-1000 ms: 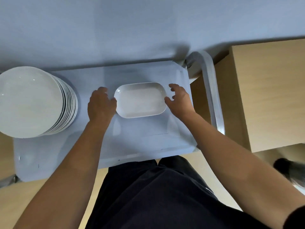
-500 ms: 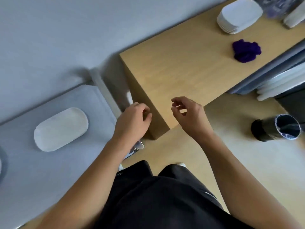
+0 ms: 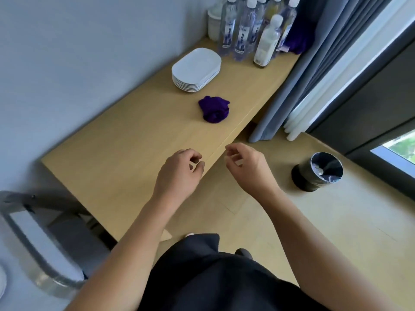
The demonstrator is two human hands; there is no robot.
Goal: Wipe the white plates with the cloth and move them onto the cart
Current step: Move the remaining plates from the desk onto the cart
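Two hands hang at the near edge of our table [image 3: 112, 164]: left hand [image 3: 177, 176] and right hand [image 3: 249, 169] side by side, fingers loosely curled, holding nothing. The cart [image 3: 29, 243] sits at our lower left. Farther along the table we see the purple cloth [image 3: 214, 109] bunched up, near the stacked white plates [image 3: 196, 69]. Bottles [image 3: 247, 30] stand beyond.

cloth [image 3: 214, 109] on table [image 3: 125, 158], plates [image 3: 195, 69] behind, bottles [image 3: 247, 30] beyond
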